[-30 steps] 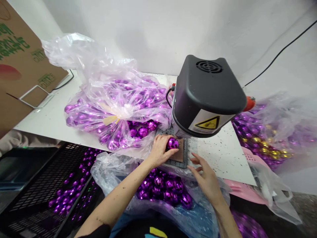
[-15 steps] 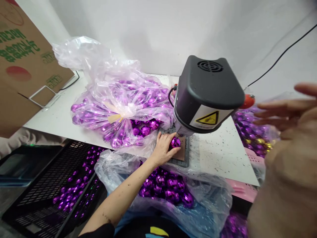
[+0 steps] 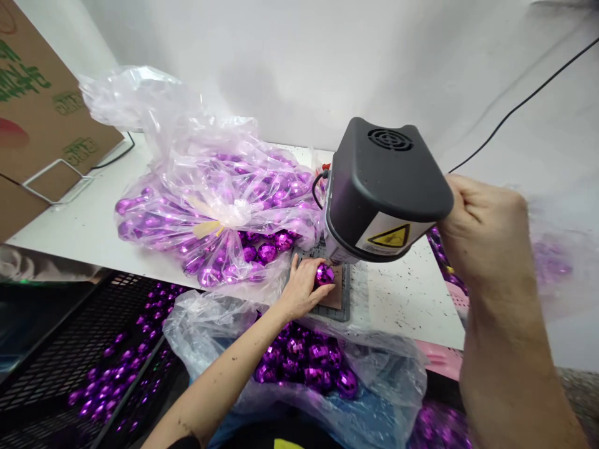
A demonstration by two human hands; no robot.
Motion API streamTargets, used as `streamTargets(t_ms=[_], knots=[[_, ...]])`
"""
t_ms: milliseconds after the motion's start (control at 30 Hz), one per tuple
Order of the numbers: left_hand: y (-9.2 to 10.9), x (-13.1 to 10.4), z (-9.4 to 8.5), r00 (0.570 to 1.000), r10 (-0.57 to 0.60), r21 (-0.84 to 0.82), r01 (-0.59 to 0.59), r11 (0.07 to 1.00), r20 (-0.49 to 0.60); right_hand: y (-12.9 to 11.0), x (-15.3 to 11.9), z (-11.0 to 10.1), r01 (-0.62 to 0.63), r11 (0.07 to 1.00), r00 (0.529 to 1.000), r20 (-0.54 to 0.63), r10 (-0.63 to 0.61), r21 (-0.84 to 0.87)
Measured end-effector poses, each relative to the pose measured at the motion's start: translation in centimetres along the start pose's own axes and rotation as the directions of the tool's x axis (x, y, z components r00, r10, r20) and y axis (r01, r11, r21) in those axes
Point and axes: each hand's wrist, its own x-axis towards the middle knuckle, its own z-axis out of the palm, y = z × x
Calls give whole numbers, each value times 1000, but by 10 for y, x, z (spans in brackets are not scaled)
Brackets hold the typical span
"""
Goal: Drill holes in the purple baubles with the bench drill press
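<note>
My left hand [image 3: 306, 284] closes its thumb and fingers around a shiny purple faceted ball [image 3: 324, 274]. The ball sits on the brown pad of the machine's base plate [image 3: 345, 299], under the head of a dark grey bench press [image 3: 388, 181]. At the press's right side my right hand [image 3: 486, 224] is a fist where its red handle was seen; the fist hides the handle. Close to my left hand, more purple balls [image 3: 267, 252] spill from a clear plastic bag [image 3: 154, 143]. Below, an open clear bag [image 3: 393, 368] in front of my body holds further purple balls [image 3: 313, 362].
A cardboard box [image 3: 42, 125] stands at the left end of the white table [image 3: 402, 305]. Under the table edge, a black crate [image 3: 42, 355] contains small purple balls. A pink basket [image 3: 440, 358] and a black cable [image 3: 505, 115] are on the right.
My right hand, open and apart from the press before, has moved left and closed on the red handle. My left hand keeps the ball under the press; the whole view has shifted slightly.
</note>
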Motion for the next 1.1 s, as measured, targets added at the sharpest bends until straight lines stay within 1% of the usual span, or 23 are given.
streamTargets(t_ms=[67, 167, 300, 367, 433, 633, 767, 1000, 1100], knots=[[0, 0, 0, 1000, -3, 28, 3, 1000, 8, -1, -11, -1, 12, 1000, 999, -31, -13, -23], [1, 0, -1, 1000, 0, 39, -1, 999, 23, 1, -33, -3, 93, 991, 992, -80, -101, -98], [1, 1, -3, 999, 13, 20, -13, 1000, 34, 7, -68, -2, 259, 940, 955, -89, -284, -221], [1, 1, -3, 999, 13, 13, -14, 1000, 37, 11, -82, 1, 302, 916, 937, -96, -337, -264], [1, 1, -3, 999, 13, 6, -13, 1000, 37, 15, -93, 7, 325, 907, 924, -114, -364, -267], [6, 1, -6, 999, -9, -9, 9, 1000, 35, 32, -113, 29, 384, 904, 890, -183, -417, -190], [8, 0, -7, 999, -13, 2, 13, 1000, 29, 44, -121, 42, 396, 906, 875, -236, -422, -150], [8, 0, -7, 999, -31, -4, 31, 1000, 27, 57, -131, 51, 397, 909, 866, -278, -417, -125], [7, 0, -6, 999, -29, -12, 29, 999, 23, 63, -136, 58, 347, 930, 885, -286, -368, -124]])
